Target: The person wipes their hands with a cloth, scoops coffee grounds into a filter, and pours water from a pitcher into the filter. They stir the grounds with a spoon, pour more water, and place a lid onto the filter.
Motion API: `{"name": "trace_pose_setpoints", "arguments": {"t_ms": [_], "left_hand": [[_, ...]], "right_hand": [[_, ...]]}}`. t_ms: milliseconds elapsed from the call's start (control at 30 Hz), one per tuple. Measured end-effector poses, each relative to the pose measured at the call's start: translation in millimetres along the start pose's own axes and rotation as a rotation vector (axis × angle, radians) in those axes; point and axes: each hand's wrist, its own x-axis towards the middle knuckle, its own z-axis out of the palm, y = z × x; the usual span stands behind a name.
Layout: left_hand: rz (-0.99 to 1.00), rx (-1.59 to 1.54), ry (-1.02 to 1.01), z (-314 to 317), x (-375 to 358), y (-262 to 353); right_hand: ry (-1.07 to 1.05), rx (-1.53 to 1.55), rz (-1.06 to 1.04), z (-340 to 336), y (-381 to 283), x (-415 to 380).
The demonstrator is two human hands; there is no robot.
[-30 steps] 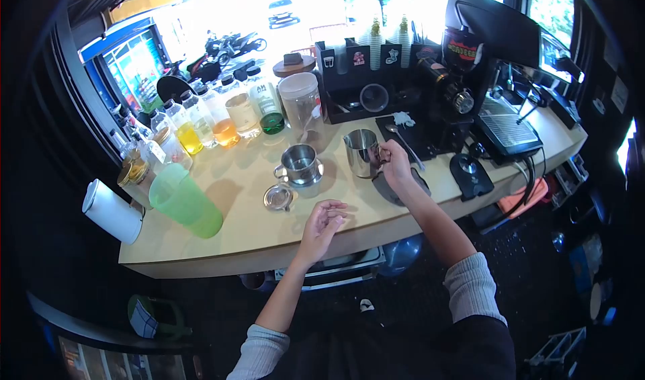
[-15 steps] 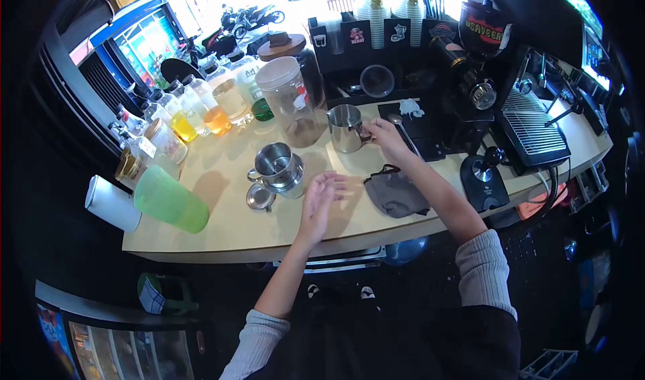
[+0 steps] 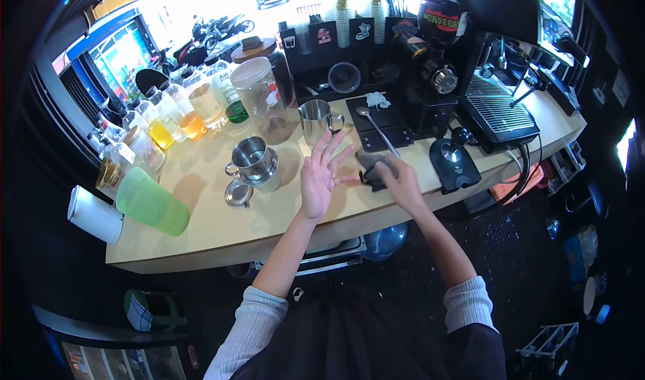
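Note:
My right hand [image 3: 403,185] is closed on a dark grey cloth [image 3: 371,165], bunched up over the counter. Close by, my left hand [image 3: 319,185] is raised with its palm showing and the fingers spread, holding nothing; a fingertip reaches the cloth's edge. Just beyond it a steel milk pitcher [image 3: 313,122] stands upright, handle to the right. To the left, a metal drip coffee filter [image 3: 251,159] sits on top of a glass [image 3: 271,182], and its small round lid [image 3: 238,194] lies beside it.
Left on the counter [image 3: 211,235] are a leaning green tumbler [image 3: 152,202] and a white container [image 3: 95,213]. Bottles and a tall clear jar [image 3: 262,101] line the back. On the right are a long spoon [image 3: 378,131], a black scale [image 3: 386,139], a tamping stand [image 3: 454,165] and an espresso machine [image 3: 500,108].
My right hand has let go of the pitcher's handle, moved toward me and gripped the cloth, lifting and bunching it. My left hand has risen and spread its fingers. The view has shifted right.

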Motion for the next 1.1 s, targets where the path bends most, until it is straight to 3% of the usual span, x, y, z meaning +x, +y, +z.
{"name": "trace_pose_setpoints", "arguments": {"t_ms": [33, 100, 167, 233, 300, 333, 467, 567, 633, 700, 767, 800, 900, 967, 1100], "left_hand": [[-0.023, -0.053, -0.059, 0, 1, -3], [-0.042, -0.108, -0.123, 3, 6, -11], [-0.058, 0.089, -0.179, 8, 9, -20], [-0.032, 0.112, -0.198, 15, 13, -13], [-0.148, -0.055, -0.106, 14, 16, -8], [-0.182, -0.155, -0.117, 11, 17, -3], [-0.171, -0.172, -0.116, 12, 3, 0], [-0.214, -0.183, -0.108, 10, -10, 3], [-0.138, -0.182, 0.041, 0, -11, 8], [-0.175, -0.216, 0.108, -1, -12, -7], [-0.276, -1.192, -0.483, -8, -12, -39], [-0.332, -0.460, 0.044, 30, -20, -1], [-0.348, -0.590, 0.103, 28, -31, 25], [-0.374, -0.557, 0.148, 24, -39, 30], [-0.432, -0.634, 0.096, 10, -48, 28]], "right_hand": [[0.080, 0.359, 0.174, -5, -8, 2], [0.064, 0.335, 0.095, -7, -35, -7], [-0.006, 0.134, -0.029, 3, -61, -19], [-0.020, 0.057, -0.015, 12, -61, -24], [0.063, -0.225, -0.339, 19, -63, -30], [0.067, -0.312, -0.397, 21, -66, -33], [-0.010, -0.262, -0.415, 3, -60, -34], [-0.087, -0.234, -0.317, -22, -47, -39], [0.117, -0.229, -0.235, -32, -42, -39], [0.113, -0.235, -0.207, -27, -50, -39], [0.125, -0.379, -0.500, -2, -68, -36], [0.125, -0.381, -0.501, 4, -67, -38], [0.123, -0.512, -0.543, 19, -54, -38], [0.074, -0.628, -0.679, 18, -40, -44], [0.028, -0.706, -0.857, 15, -30, -42]]}}
